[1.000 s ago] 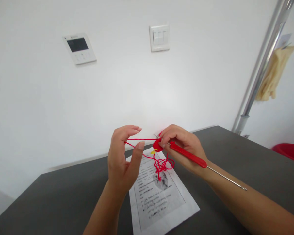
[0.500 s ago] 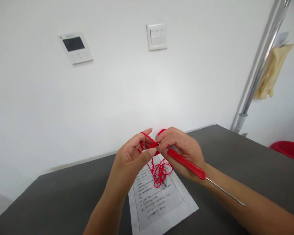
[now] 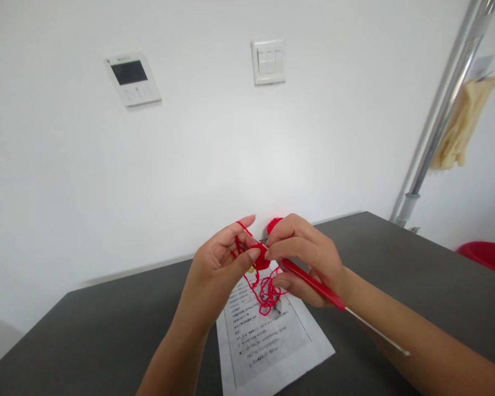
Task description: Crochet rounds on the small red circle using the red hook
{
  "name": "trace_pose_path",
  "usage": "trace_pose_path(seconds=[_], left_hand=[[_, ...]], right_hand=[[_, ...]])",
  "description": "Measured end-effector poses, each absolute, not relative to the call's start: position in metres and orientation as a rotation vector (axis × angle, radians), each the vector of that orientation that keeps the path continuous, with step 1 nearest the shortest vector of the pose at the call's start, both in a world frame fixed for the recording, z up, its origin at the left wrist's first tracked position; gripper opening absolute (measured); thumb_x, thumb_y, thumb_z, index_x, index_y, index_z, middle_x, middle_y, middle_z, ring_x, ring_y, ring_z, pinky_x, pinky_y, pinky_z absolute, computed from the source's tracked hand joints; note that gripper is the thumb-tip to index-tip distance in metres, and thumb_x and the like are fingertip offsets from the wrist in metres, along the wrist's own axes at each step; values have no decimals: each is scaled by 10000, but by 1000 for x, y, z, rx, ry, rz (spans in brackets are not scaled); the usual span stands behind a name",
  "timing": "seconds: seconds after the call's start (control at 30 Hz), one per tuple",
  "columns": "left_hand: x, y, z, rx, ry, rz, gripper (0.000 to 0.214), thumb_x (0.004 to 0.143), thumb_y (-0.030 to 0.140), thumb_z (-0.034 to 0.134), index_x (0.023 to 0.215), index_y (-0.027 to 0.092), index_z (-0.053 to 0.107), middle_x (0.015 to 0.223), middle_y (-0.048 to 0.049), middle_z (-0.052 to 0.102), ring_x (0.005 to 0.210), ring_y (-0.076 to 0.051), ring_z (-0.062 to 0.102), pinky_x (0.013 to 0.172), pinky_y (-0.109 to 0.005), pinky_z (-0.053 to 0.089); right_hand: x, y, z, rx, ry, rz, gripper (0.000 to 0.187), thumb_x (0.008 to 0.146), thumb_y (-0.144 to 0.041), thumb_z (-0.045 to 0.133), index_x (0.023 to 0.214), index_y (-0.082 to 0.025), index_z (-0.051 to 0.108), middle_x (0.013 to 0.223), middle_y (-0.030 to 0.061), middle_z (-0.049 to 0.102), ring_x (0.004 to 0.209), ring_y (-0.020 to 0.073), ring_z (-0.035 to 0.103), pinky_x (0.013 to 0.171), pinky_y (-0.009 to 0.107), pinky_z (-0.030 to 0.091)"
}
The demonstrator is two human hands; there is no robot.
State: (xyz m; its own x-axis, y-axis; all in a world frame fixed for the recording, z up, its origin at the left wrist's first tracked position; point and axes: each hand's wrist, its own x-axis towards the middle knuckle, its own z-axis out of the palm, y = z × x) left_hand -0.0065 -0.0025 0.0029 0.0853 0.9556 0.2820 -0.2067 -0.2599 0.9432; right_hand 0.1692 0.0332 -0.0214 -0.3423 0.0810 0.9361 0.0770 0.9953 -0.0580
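My left hand (image 3: 223, 258) pinches a small red crochet piece (image 3: 263, 260) between thumb and fingers, with red yarn running over its raised index finger. A crochet hook with a red handle (image 3: 313, 283) lies in my right hand (image 3: 311, 256), its thin metal shaft reaching back over the wrist. The hook's front tip meets the upper edge of the crochet piece, partly covered by my right fingers. Below the hands, a loose tangle of red yarn (image 3: 268, 294) rests on a printed sheet (image 3: 280, 352). A bit of yellow shows beneath my left thumb.
A red yarn ball (image 3: 273, 224) sits behind my right hand, near the wall. The dark table (image 3: 119, 330) meets a white wall. To the right stand a metal pole (image 3: 441, 115), hanging yellow gloves (image 3: 462, 126) and a red basin (image 3: 487, 257).
My right thumb has moved down, away from the crochet piece, and the hook handle has tilted slightly lower. More of the red piece now shows. The view has shifted slightly left.
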Motion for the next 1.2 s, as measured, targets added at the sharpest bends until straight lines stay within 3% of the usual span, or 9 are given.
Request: trace_pose_path(seconds=[0.1,0.23,0.47,0.6,0.77,0.97,1.2], left_hand=[[-9,-1,4,1322,845,1384,500,680,130,832,1170,158,734,705,30,674,647,-89,615,637,-207,523],[-14,1,3,1381,864,1362,524,698,135,822,1211,152,716,701,28,671,647,-94,611,660,-225,527],[-21,0,3,1468,872,1340,475,737,152,792,1206,179,722,708,28,665,648,-109,616,651,-249,519],[-21,-2,6,1520,927,1292,484,749,140,771,1228,148,699,714,34,663,672,-105,619,680,-244,511],[-22,-2,8,1554,937,1272,458,779,152,753,1232,164,692,740,45,661,694,-94,622,706,-234,508],[-26,-2,7,1562,936,1286,442,793,169,752,1231,183,696,740,46,661,702,-97,631,715,-233,514],[-31,-4,7,1638,933,1264,358,817,188,744,1171,234,731,760,48,657,725,-94,633,737,-228,500]], right_hand=[[171,33,-23,-180,-1925,202,171,990,-231,494,910,-227,646,725,11,610,667,156,576,625,303,484],[171,31,-22,-334,-1804,634,113,914,-158,601,823,-212,640,688,-21,604,580,110,524,536,247,426],[168,38,-21,-155,-1734,1044,210,866,-395,741,802,-200,694,735,8,610,652,137,539,562,265,440],[168,38,-25,-128,-1763,996,322,962,-420,598,745,-187,645,721,14,579,676,148,527,621,287,443],[171,36,-23,-237,-1796,847,76,902,-145,609,880,-200,656,770,3,619,668,129,576,598,251,478],[177,41,-16,-120,-1992,300,124,906,-106,635,952,-208,688,1058,96,752,978,175,715,840,318,591],[179,40,-15,-85,-1989,329,154,907,-66,635,964,-195,697,1014,97,796,956,144,752,834,257,616]])
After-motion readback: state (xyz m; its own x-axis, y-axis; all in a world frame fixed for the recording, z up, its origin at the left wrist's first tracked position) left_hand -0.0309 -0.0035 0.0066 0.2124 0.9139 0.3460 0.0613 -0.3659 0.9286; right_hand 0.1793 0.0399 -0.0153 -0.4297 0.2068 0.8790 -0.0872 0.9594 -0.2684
